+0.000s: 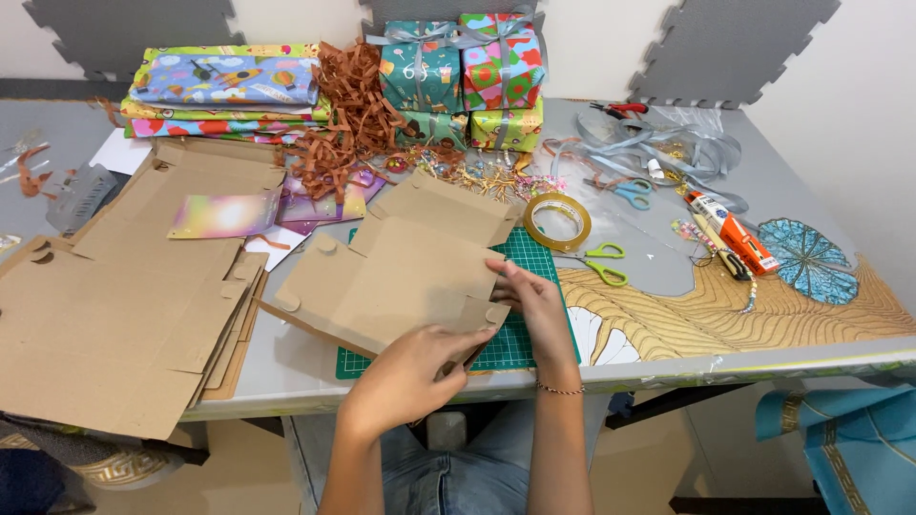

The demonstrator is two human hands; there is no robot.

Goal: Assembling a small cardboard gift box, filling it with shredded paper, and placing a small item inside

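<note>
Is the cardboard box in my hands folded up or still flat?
Mostly flat: the cardboard box blank lies spread on the green cutting mat, flaps out.

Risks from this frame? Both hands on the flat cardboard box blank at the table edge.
1. The cardboard box blank overhangs the table's near edge; if the left hand or right hand lets go, it may tip off.
2. The tape roll and green scissors lie close beside the blank; swinging a flap could knock them.
3. The stack of flat cardboard also overhangs the edge and might slide if bumped.
</note>
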